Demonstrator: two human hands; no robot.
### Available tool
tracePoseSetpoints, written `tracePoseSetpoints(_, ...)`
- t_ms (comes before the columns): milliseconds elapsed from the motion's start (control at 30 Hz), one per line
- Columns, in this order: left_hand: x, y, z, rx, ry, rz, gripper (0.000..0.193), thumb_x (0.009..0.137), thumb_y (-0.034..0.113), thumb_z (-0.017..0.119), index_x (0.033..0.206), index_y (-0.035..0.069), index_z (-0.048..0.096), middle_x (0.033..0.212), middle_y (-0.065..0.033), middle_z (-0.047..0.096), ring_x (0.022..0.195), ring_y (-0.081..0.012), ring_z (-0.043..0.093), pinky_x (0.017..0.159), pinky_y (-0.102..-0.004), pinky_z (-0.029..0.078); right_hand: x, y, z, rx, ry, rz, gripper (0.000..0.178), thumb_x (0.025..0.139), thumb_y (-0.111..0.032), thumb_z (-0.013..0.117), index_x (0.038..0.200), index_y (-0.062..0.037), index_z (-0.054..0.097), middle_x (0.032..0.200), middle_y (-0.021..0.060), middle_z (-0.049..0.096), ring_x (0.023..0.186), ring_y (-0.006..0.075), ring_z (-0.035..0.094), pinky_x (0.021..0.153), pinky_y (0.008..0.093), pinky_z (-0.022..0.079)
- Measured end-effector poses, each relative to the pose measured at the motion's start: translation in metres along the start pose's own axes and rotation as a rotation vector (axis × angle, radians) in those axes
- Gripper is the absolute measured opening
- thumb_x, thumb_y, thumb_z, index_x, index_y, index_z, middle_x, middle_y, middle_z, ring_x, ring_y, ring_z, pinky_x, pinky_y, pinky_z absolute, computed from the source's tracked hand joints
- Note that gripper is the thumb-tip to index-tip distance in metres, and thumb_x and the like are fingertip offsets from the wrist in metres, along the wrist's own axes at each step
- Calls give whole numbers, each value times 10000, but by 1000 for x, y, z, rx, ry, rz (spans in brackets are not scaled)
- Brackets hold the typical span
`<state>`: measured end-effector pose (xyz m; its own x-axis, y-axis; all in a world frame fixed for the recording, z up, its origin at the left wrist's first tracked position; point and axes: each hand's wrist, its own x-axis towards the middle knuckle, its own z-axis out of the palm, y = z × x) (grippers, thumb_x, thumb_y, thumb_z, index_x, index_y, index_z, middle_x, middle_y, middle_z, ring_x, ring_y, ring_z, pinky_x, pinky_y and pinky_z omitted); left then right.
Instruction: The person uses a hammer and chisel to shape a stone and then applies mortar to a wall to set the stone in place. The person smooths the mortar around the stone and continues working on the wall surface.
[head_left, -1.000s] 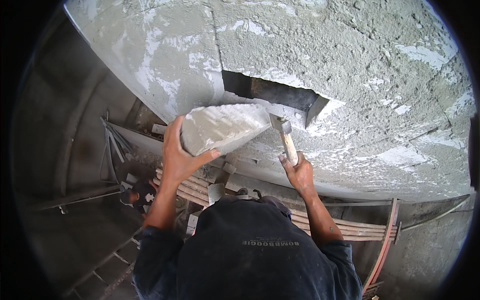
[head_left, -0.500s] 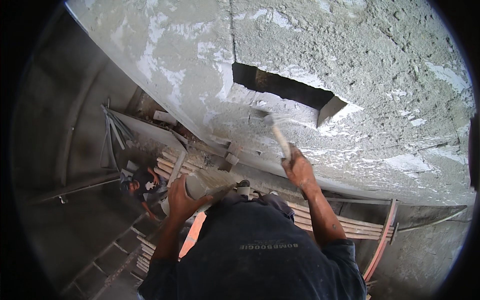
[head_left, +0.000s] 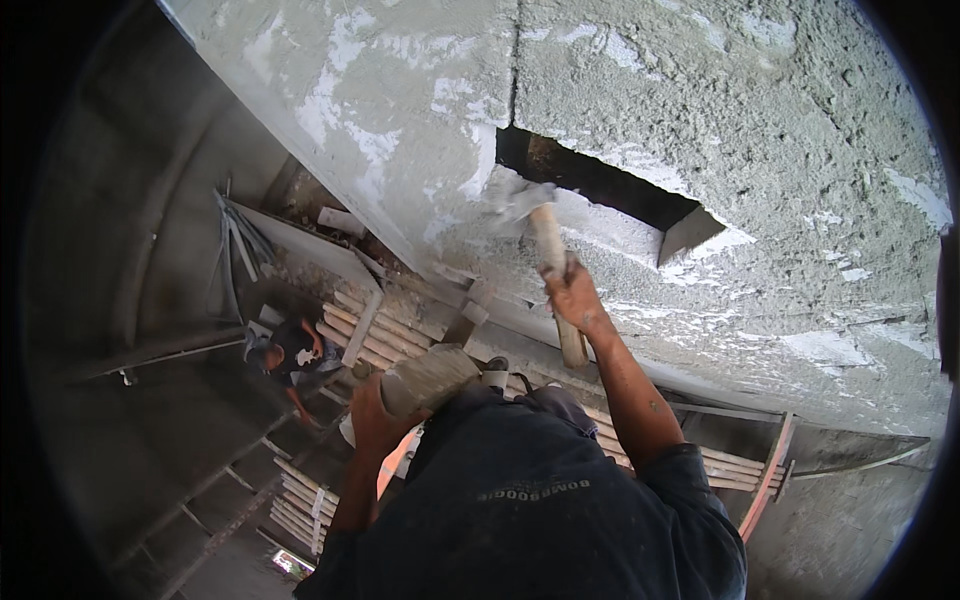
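The hammer (head_left: pixel 548 238) is at the lower left corner of a dark opening (head_left: pixel 612 182) in the wall (head_left: pixel 810 270), its head blurred, so whether it touches the wall there cannot be told. The right grip (head_left: pixel 575 297) is closed around the handle, whose butt end sticks out below the fingers, while the head points up and away from the person. The left grip (head_left: pixel 376 420) grasps the block (head_left: pixel 435 380), a thick grey piece, by its left end, low down and just beside the person's dark shirt (head_left: pixel 560 490), well apart from the hammer. The opening is long and slanting, with a pale ledge along its lower side, and a thin dark seam (head_left: pixel 515 75) runs up from near its left end. The wall around it is rough grey plaster with white patches. Below the wall, pale poles (head_left: pixel 375 340) lie side by side, passing behind the block and the person, and a shorter stack (head_left: pixel 302 500) lies farther down to the left. A co-worker (head_left: pixel 292 350) in a cap is lower down at the left, and a reddish bar (head_left: pixel 768 480) stands slanted at the right
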<state>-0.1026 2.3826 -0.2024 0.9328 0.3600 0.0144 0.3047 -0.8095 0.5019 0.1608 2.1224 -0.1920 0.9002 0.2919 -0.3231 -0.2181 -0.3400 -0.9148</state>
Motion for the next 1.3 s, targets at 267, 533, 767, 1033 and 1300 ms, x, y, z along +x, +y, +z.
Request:
tracePoseSetpoints(267, 15, 21, 1, -107, -28, -7, 948, 502, 542, 832, 1190, 12, 451, 1031, -201, 532, 999, -390, 503, 834, -489, 399, -42, 24, -26, -64, 365, -46, 395, 887, -361, 576, 1039, -9, 481, 621, 59, 533, 523, 117, 558, 502, 295, 469)
tracePoseSetpoints(533, 47, 54, -5, -158, -9, 205, 916, 510, 492, 845, 1178, -6, 464, 1039, -206, 536, 1013, -393, 495, 849, -491, 392, -63, 13, -55, -678, 471, -291, 461, 850, -218, 584, 1252, -45, 439, 804, 197, 615, 725, 391, 623, 685, 450, 488)
tracePoseSetpoints(767, 58, 78, -22, -354, 55, 194, 936, 511, 359, 876, 1236, -21, 424, 1134, -202, 503, 1063, -358, 485, 906, -461, 388, -114, 53, -71, -420, 481, 18, 326, 818, -269, 645, 997, -18, 537, 775, 204, 609, 775, 337, 632, 689, 416, 476)
tracePoseSetpoints(1033, 69, 118, -83, -871, 47, 414, 1039, 529, 342, 902, 1303, -62, 339, 1218, -169, 485, 1128, -245, 488, 959, -379, 385, -98, 29, -32, 414, 613, -410, 611, 890, -237, 607, 1336, 96, 354, 1273, 217, 492, 1150, 258, 511, 969, 338, 401)
tracePoseSetpoints(1300, 139, 125, -68, -1066, 22, 552, 1070, 555, 415, 875, 1326, -56, 301, 1242, -187, 469, 1150, -266, 479, 971, -392, 384, -102, -17, -57, 420, 715, -323, 518, 853, -264, 607, 1166, 138, 519, 1123, 187, 559, 1054, 223, 521, 965, 352, 363)
